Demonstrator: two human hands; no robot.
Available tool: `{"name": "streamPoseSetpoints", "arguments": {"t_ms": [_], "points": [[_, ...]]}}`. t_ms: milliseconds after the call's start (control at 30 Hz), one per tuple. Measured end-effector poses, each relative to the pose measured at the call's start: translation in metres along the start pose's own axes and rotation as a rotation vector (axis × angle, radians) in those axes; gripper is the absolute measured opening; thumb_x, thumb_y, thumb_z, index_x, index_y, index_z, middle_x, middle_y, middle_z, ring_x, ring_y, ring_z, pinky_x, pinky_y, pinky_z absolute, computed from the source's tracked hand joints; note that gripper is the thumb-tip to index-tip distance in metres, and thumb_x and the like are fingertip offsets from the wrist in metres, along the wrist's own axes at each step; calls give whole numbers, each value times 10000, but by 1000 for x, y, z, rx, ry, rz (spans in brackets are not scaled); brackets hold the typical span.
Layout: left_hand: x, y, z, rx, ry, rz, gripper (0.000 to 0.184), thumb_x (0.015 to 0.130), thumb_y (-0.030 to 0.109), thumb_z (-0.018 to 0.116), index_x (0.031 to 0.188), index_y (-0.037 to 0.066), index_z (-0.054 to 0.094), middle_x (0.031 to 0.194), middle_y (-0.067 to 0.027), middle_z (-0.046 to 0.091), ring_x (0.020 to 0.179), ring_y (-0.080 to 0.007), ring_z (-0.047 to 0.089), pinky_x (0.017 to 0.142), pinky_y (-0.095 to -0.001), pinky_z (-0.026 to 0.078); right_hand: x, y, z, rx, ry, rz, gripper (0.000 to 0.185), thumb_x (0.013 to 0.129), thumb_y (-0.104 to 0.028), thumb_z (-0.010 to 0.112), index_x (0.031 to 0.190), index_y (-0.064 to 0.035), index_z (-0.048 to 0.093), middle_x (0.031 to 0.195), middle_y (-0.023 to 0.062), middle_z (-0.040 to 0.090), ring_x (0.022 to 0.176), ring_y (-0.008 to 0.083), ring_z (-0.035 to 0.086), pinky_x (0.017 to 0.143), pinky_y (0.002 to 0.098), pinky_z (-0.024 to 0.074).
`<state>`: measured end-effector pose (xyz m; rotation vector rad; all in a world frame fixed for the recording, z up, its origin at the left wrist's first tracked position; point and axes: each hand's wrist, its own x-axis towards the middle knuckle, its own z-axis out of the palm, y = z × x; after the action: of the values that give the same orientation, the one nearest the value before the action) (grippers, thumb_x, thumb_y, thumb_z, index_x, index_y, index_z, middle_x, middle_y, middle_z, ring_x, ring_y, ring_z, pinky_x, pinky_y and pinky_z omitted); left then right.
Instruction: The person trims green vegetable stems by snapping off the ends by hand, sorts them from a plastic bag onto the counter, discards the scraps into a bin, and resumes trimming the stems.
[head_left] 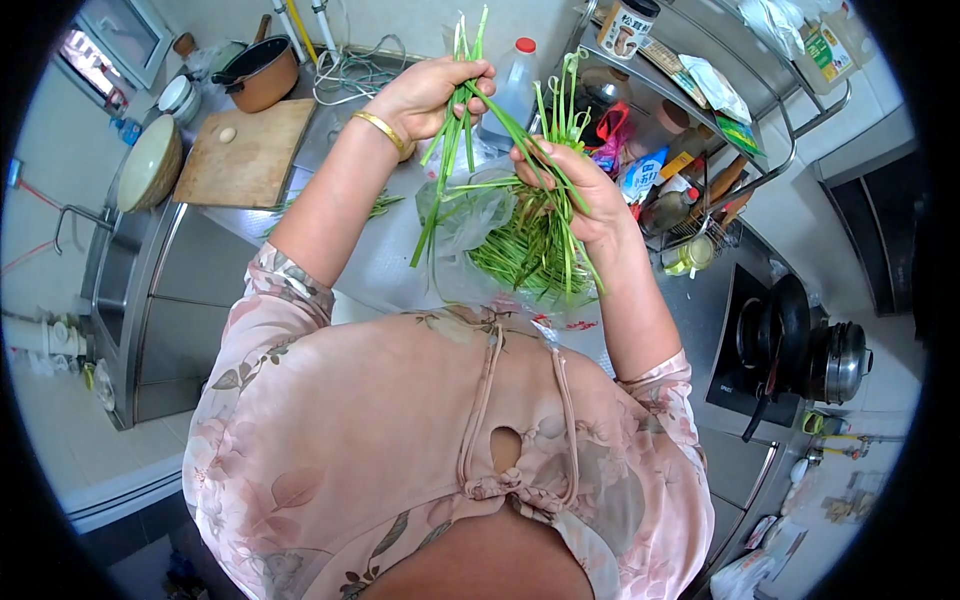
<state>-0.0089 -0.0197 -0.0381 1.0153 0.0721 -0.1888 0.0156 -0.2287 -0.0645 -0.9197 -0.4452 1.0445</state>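
My left hand (440, 95), with a gold bangle at its wrist, is closed around a few long green stalks that look like garlic chives. Pale ends of these stalks rise above the fist, and their green lengths hang below it. To the right, my right hand (580, 190) grips another bunch of chives (566, 118), whose tops stick up past the fingers. Several stalks cross between both hands. Below them, a larger heap of chives (520, 250) lies in a clear plastic bag (470, 215) on the counter. Some loose chives (382, 204) rest left of the bag.
A wooden cutting board (240, 155), a large bowl (150, 165) and an orange pot (268, 75) stand at the left. A red-capped plastic jug (513, 85) is behind my hands. On the right are a metal rack (690, 100), bottles, and a stove with a black pan (785, 315).
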Motion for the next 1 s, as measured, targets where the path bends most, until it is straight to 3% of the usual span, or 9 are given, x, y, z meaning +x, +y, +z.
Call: {"name": "streamPoseSetpoints", "arguments": {"t_ms": [233,467,733,800,867,1000], "points": [[0,-1,0,164,64,37,134,878,194,469,878,60,476,698,-9,494,486,-66,430,403,-160,334,2,-5,2,22,-39,57,124,786,-165,593,838,-63,546,573,-50,430,492,46,400,431,193,317],[0,1,2,263,61,51,135,881,196,461,867,63,480,699,-2,503,482,-64,427,403,-168,335,4,-1,0,-107,14,10,119,764,-152,585,843,-82,530,661,-29,481,554,67,440,460,215,343],[0,0,6,44,95,34,131,889,171,437,872,44,466,697,-14,487,484,-67,403,419,-172,333,13,7,-8,-171,189,-132,90,784,-168,537,843,-101,519,763,4,536,644,93,476,517,237,373],[3,0,-2,-11,140,56,128,890,159,428,869,36,455,701,-21,483,489,-70,394,423,-173,332,18,7,-10,-158,250,-178,68,808,-173,514,839,-115,501,790,50,577,636,105,480,525,237,377],[13,1,-19,-63,159,90,121,890,145,421,863,29,443,707,-29,480,497,-74,389,425,-174,331,15,8,-3,-62,399,-222,85,792,-179,527,836,-109,510,727,15,555,599,83,459,496,213,356],[16,11,-36,-81,176,122,102,885,120,420,850,26,432,703,-34,474,523,-85,398,428,-176,337,9,16,-15,-250,230,-31,112,789,-156,526,879,-90,526,678,4,490,586,86,432,497,224,340]]}}
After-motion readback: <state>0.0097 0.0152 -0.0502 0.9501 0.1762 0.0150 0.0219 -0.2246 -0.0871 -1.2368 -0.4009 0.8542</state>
